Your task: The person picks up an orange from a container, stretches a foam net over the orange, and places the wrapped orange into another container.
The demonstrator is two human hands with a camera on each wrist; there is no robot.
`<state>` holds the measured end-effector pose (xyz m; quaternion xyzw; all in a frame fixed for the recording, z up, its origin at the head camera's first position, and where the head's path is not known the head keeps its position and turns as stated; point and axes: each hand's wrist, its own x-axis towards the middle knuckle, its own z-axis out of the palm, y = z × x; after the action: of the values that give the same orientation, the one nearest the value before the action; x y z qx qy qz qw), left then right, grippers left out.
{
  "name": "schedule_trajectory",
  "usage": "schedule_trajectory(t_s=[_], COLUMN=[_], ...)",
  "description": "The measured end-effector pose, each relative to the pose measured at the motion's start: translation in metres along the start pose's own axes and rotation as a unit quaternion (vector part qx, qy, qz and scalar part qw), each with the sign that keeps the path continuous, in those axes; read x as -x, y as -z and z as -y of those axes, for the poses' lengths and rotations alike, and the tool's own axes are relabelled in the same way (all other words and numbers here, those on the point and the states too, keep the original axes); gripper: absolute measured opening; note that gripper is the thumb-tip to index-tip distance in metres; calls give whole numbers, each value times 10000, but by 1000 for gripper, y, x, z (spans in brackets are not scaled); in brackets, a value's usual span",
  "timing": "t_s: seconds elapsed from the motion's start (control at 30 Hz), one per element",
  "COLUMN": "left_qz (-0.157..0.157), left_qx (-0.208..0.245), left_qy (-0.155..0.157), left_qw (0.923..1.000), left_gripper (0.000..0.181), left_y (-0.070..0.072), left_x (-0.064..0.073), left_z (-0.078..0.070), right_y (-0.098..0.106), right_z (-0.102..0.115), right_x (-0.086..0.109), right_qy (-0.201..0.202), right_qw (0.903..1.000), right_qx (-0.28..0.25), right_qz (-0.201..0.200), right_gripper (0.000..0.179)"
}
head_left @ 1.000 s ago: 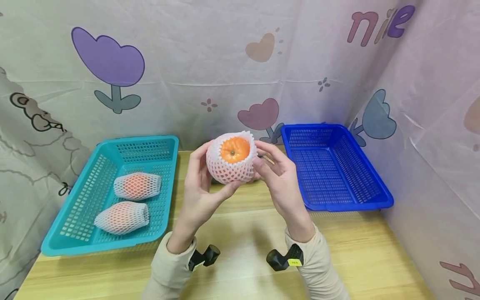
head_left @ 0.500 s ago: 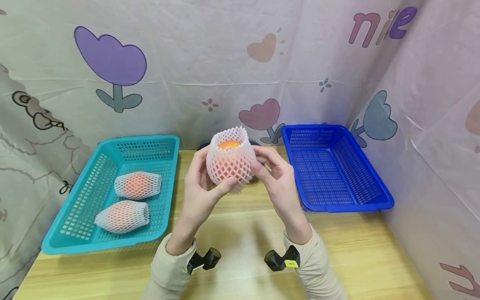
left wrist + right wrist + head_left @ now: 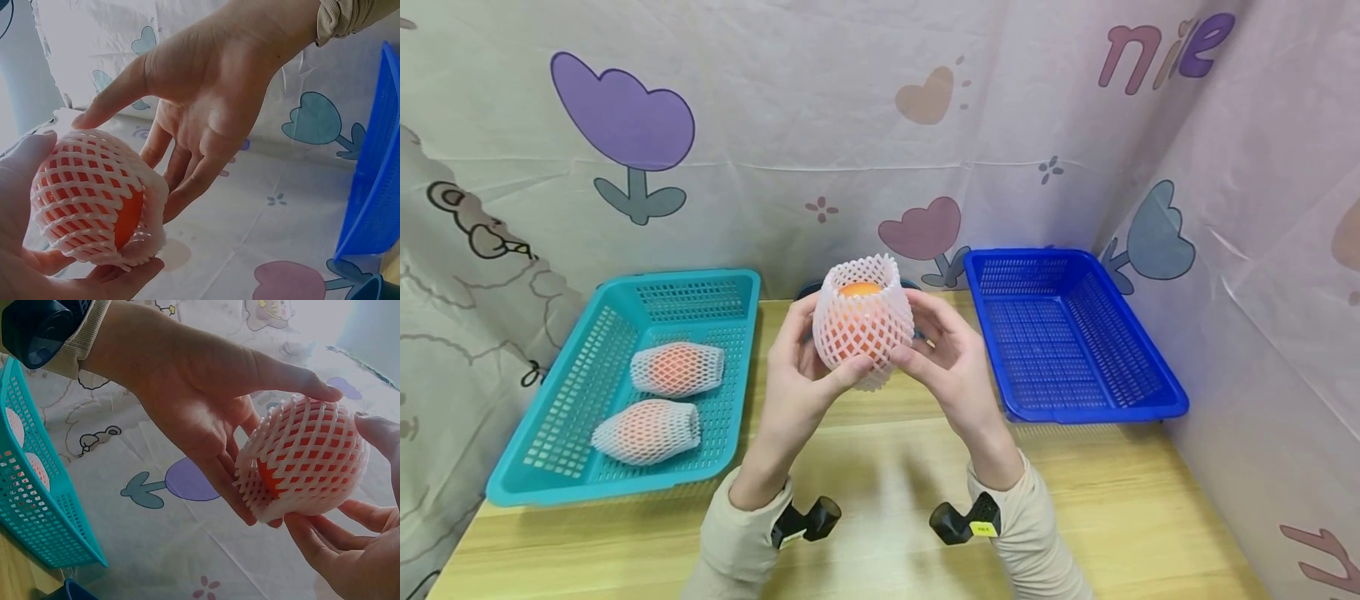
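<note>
An orange [image 3: 861, 290] with a stem end on top sits inside a white foam net sleeve [image 3: 863, 329], held up above the table between both hands. The sleeve's rim stands up around the fruit, so only a small part of the peel shows bare from the head view. On the left side, my left hand [image 3: 797, 362] grips the netted orange with its thumb across the front. From the right, my right hand [image 3: 951, 367] holds it too, thumb on the front and fingers behind. In the right wrist view, the foam net [image 3: 312, 459] shows orange through its gaps.
At left stands a teal basket [image 3: 747, 367] with two netted fruits [image 3: 676, 370] lying in it. A blue basket [image 3: 1150, 354] stands at right. Behind the hands, a dark round object [image 3: 807, 289] is mostly hidden. A patterned curtain hangs at the back and sides.
The netted orange has tilted more upright, with its sleeve rim pulled higher, so less bare peel shows. The right thumb has moved from the sleeve's side to its front.
</note>
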<state>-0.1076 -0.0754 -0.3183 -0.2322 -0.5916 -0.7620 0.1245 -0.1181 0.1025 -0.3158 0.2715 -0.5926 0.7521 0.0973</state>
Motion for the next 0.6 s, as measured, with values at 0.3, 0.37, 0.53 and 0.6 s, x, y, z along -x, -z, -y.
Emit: schedule_trajectory(t_s=[0.3, 0.37, 0.53, 0.6], left_qz=[80, 93, 193, 250], left_qx=[-63, -147, -338, -373], left_qy=[1, -12, -91, -141], left_qw=[9999, 9998, 9992, 9989], left_gripper=[73, 73, 78, 81], left_y=[-1, -1, 0, 0], left_x=[1, 1, 1, 1], left_z=[-2, -3, -4, -4], right_y=[0, 0, -1, -1], right_z=[2, 2, 1, 1], right_x=[1, 1, 1, 1], right_qy=[-19, -21, -37, -47], right_qw=[9999, 9999, 9999, 9999], right_qx=[158, 125, 101, 105], right_qz=[-28, -39, -78, -64], right_gripper=[73, 73, 76, 77])
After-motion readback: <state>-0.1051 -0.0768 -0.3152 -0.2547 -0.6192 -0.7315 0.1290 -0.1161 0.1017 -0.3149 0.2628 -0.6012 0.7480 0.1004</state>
